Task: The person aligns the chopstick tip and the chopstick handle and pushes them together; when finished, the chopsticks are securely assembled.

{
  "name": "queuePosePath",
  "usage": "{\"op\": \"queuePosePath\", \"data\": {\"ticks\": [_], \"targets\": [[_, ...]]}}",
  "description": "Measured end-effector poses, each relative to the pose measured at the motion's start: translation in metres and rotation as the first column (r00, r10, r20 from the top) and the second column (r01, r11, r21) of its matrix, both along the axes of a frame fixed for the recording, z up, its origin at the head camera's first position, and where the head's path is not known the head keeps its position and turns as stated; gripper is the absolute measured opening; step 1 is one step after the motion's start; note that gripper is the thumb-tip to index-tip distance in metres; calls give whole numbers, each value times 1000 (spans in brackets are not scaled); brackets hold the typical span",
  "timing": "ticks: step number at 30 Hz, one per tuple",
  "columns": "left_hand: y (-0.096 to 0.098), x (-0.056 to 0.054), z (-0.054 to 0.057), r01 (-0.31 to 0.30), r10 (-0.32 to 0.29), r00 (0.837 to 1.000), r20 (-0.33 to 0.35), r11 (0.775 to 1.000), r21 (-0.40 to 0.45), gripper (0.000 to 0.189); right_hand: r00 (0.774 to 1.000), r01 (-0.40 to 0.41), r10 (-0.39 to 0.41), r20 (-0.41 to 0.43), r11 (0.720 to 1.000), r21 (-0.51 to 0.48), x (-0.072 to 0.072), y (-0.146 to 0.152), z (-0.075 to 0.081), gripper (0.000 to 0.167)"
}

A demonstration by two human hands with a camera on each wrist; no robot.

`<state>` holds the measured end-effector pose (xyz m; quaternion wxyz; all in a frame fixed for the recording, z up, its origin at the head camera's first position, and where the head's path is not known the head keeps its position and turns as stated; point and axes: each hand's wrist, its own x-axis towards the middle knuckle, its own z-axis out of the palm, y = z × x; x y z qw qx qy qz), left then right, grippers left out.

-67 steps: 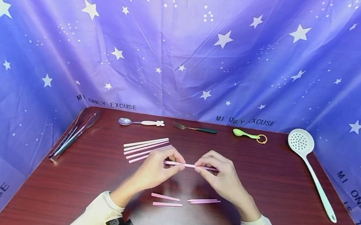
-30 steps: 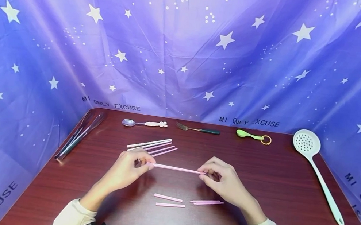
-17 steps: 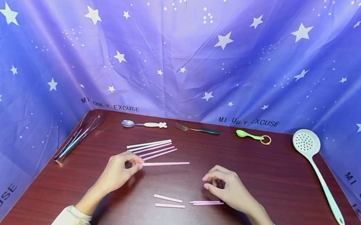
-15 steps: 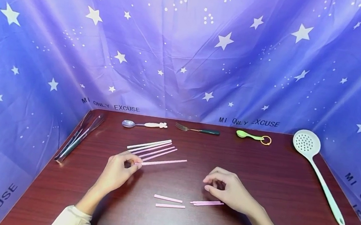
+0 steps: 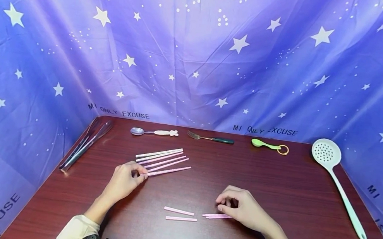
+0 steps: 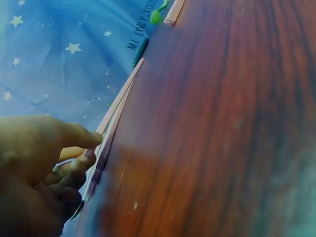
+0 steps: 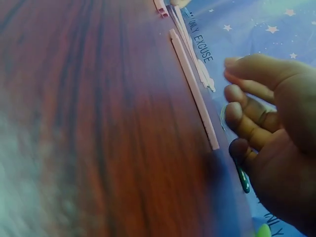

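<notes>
My left hand (image 5: 125,179) pinches one end of a long pink straw (image 5: 172,170) between thumb and fingertips. This straw slants beside a row of several pink and whitish straws (image 5: 159,154), at the row's near side. In the left wrist view, my thumb and fingers meet right at the straws' ends. My right hand (image 5: 245,209) holds nothing, its fingers loosely curled. Beneath its thumb lie two short pink straws (image 5: 216,216), partly hidden by the hand. Two more short straws, an upper one (image 5: 179,211) and a lower one (image 5: 181,219), lie between the hands.
Along the table's back edge lie a spoon with a white handle (image 5: 165,132), a fork (image 5: 222,140) and a green spoon (image 5: 262,143) with a yellow ring. A whisk-like tool (image 5: 83,147) lies far left, a pale skimmer (image 5: 339,193) far right. Starry blue cloth hangs behind.
Both hands held the straw, first close together, then drawn apart along it. My right hand has let go and moved down toward the short straws; my left has brought the straw beside the row.
</notes>
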<state>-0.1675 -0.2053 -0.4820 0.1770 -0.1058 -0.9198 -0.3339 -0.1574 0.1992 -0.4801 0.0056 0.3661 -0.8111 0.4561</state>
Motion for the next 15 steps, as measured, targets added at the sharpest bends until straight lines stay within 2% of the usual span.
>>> {"op": "queuePosePath", "data": {"ticks": [5,15], "targets": [[0,-4,-5,-7,8,1000,11,999,-32,12,999,-15,14,33,999,42,1,1,-3,13],[3,-12,-5,-55,57,998,13,990,-128,14,998,-66,65,13,992,104,2,1,-5,12]]}}
